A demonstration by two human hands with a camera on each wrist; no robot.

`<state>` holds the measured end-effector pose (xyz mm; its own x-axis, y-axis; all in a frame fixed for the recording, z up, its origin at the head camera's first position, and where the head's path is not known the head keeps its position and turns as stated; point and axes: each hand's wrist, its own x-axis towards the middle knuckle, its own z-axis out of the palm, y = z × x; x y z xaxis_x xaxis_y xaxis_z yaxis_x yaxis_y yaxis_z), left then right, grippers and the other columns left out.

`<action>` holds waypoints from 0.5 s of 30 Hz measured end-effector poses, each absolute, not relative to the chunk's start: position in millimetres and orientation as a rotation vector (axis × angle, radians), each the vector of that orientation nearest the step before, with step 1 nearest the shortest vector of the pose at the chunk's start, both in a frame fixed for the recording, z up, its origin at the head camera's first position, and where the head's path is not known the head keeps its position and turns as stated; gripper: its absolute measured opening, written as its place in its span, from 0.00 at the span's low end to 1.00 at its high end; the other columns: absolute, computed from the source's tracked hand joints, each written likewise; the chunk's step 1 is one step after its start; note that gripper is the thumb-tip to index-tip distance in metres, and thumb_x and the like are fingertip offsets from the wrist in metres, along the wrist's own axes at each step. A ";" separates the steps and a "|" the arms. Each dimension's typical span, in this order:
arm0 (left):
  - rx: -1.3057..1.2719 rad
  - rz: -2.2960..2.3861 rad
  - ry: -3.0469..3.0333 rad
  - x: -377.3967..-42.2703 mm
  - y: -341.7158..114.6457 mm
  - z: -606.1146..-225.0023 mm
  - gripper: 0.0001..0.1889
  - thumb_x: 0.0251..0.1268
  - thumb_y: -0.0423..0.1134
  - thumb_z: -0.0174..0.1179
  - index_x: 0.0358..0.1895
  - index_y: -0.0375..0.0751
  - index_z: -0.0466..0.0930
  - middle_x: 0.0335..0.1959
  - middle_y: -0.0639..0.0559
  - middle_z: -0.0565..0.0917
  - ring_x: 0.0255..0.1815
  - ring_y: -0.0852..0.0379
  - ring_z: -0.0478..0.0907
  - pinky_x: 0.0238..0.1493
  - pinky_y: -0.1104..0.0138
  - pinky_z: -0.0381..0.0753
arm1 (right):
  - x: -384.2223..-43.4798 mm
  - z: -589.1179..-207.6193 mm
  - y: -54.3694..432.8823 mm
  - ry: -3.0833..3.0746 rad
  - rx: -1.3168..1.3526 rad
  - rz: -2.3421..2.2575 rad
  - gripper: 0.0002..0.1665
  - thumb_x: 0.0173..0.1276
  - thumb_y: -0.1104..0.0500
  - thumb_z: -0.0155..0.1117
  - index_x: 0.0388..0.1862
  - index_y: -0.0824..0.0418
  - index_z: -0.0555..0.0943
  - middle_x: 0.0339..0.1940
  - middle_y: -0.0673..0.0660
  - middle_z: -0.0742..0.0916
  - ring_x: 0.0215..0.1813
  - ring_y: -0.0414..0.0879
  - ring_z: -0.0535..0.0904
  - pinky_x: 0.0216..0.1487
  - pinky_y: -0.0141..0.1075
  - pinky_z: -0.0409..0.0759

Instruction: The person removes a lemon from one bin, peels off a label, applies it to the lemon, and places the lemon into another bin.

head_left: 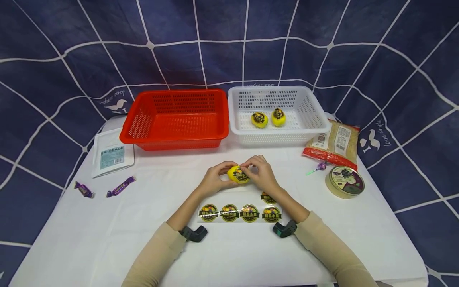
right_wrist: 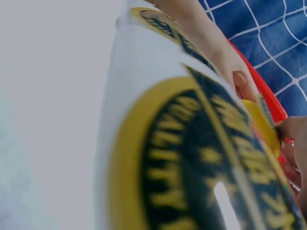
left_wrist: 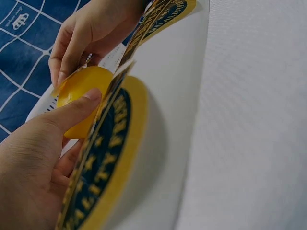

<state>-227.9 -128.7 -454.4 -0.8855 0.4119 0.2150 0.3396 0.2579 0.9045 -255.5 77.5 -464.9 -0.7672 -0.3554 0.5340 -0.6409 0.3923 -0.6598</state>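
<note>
My left hand (head_left: 214,180) holds a yellow lemon (head_left: 231,172) over the middle of the table, thumb and fingers curled round its left side. A round black-and-gold sticker (head_left: 241,174) lies against the lemon's face. At its right edge, my right hand (head_left: 263,176) pinches the sticker between thumb and fingertips. Below both hands lies a glossy sheet (head_left: 229,197) with several more such stickers. In the left wrist view the lemon (left_wrist: 79,84) sits between both hands, partly behind the sheet's raised-looking stickers. The right wrist view shows only a sliver of the lemon (right_wrist: 266,127).
Behind the hands stand a red basket (head_left: 172,144) and a white basket (head_left: 276,137) with two stickered lemons (head_left: 278,118). To the left are a white pouch (head_left: 112,153) and purple candies (head_left: 121,186); to the right a grain bag (head_left: 335,141), lollipop (head_left: 320,166) and round tin (head_left: 345,182).
</note>
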 end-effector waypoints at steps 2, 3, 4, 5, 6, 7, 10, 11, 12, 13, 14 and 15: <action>0.732 1.728 2.444 -227.6 -128.6 -455.1 0.30 0.43 0.30 0.73 0.54 0.36 0.74 0.53 0.43 0.78 0.53 0.49 0.76 0.55 0.63 0.74 | -254.0 -466.2 76.6 -2.329 0.863 1.305 0.03 0.58 0.60 0.68 0.32 0.55 0.83 0.32 0.46 0.82 0.36 0.46 0.71 0.37 0.37 0.72; 0.735 1.728 2.447 -227.6 -128.5 -455.4 0.30 0.42 0.30 0.73 0.54 0.36 0.74 0.52 0.43 0.78 0.53 0.49 0.77 0.55 0.64 0.74 | -253.3 -466.8 76.3 -2.324 0.857 1.301 0.03 0.58 0.61 0.68 0.32 0.55 0.83 0.32 0.47 0.82 0.36 0.46 0.71 0.36 0.37 0.71; 0.736 1.727 2.449 -227.6 -128.4 -455.5 0.30 0.42 0.30 0.73 0.54 0.36 0.74 0.52 0.43 0.78 0.53 0.49 0.77 0.55 0.64 0.74 | -252.7 -467.2 76.0 -2.320 0.852 1.299 0.03 0.58 0.60 0.68 0.32 0.55 0.83 0.33 0.47 0.82 0.36 0.45 0.71 0.36 0.37 0.71; 0.737 1.729 2.450 -227.5 -128.3 -455.5 0.30 0.42 0.30 0.73 0.54 0.36 0.74 0.52 0.43 0.78 0.53 0.49 0.77 0.55 0.64 0.74 | -252.4 -467.8 75.8 -2.318 0.846 1.296 0.03 0.59 0.60 0.68 0.33 0.56 0.83 0.33 0.47 0.82 0.37 0.45 0.70 0.35 0.37 0.71; 0.737 1.732 2.450 -227.5 -128.3 -455.5 0.30 0.42 0.30 0.73 0.54 0.36 0.74 0.52 0.43 0.79 0.53 0.49 0.77 0.55 0.64 0.74 | -252.1 -468.2 75.7 -2.317 0.842 1.297 0.03 0.59 0.60 0.68 0.33 0.56 0.83 0.34 0.47 0.82 0.37 0.45 0.70 0.35 0.38 0.71; 0.736 1.735 2.449 -227.6 -128.3 -455.5 0.30 0.42 0.29 0.73 0.54 0.36 0.74 0.52 0.43 0.79 0.53 0.48 0.77 0.55 0.64 0.74 | -251.9 -468.5 75.6 -2.316 0.840 1.296 0.03 0.59 0.59 0.67 0.33 0.56 0.83 0.34 0.48 0.82 0.37 0.45 0.71 0.35 0.38 0.71; 0.732 1.737 2.448 -227.8 -128.6 -455.8 0.30 0.42 0.29 0.73 0.54 0.36 0.74 0.52 0.43 0.78 0.53 0.48 0.76 0.55 0.64 0.74 | -252.0 -470.0 75.4 -2.311 0.837 1.298 0.03 0.59 0.59 0.67 0.33 0.57 0.83 0.34 0.48 0.82 0.37 0.46 0.71 0.35 0.40 0.72; 0.733 1.736 2.448 -227.8 -128.7 -455.9 0.30 0.42 0.30 0.72 0.54 0.36 0.74 0.52 0.43 0.78 0.53 0.48 0.76 0.55 0.64 0.74 | -252.2 -470.3 75.4 -2.310 0.836 1.299 0.03 0.59 0.59 0.67 0.33 0.57 0.83 0.34 0.48 0.82 0.37 0.47 0.71 0.35 0.41 0.72; 0.735 1.735 2.449 -227.9 -128.8 -456.0 0.30 0.43 0.30 0.72 0.54 0.36 0.74 0.52 0.43 0.78 0.53 0.47 0.76 0.55 0.64 0.74 | -252.3 -470.6 75.3 -2.309 0.836 1.301 0.04 0.59 0.59 0.67 0.33 0.57 0.83 0.34 0.49 0.82 0.37 0.47 0.71 0.35 0.41 0.72; 0.737 1.735 2.448 -228.1 -128.9 -456.0 0.30 0.43 0.30 0.72 0.54 0.36 0.74 0.52 0.43 0.78 0.53 0.47 0.76 0.55 0.63 0.74 | -252.3 -471.2 75.3 -2.308 0.836 1.300 0.04 0.59 0.60 0.67 0.34 0.57 0.84 0.34 0.49 0.82 0.37 0.48 0.72 0.35 0.41 0.72; 0.741 1.735 2.447 -228.2 -128.9 -456.0 0.30 0.43 0.30 0.72 0.54 0.36 0.74 0.52 0.42 0.78 0.53 0.47 0.76 0.55 0.63 0.74 | -252.3 -471.5 75.3 -2.309 0.835 1.301 0.04 0.59 0.60 0.67 0.34 0.57 0.84 0.34 0.49 0.82 0.37 0.48 0.72 0.35 0.40 0.72; 0.744 1.734 2.447 -228.3 -128.9 -456.0 0.30 0.43 0.30 0.72 0.54 0.36 0.74 0.52 0.42 0.78 0.53 0.47 0.76 0.55 0.63 0.74 | -252.3 -471.6 75.3 -2.310 0.835 1.298 0.04 0.59 0.59 0.67 0.34 0.57 0.84 0.34 0.49 0.82 0.37 0.48 0.72 0.35 0.40 0.72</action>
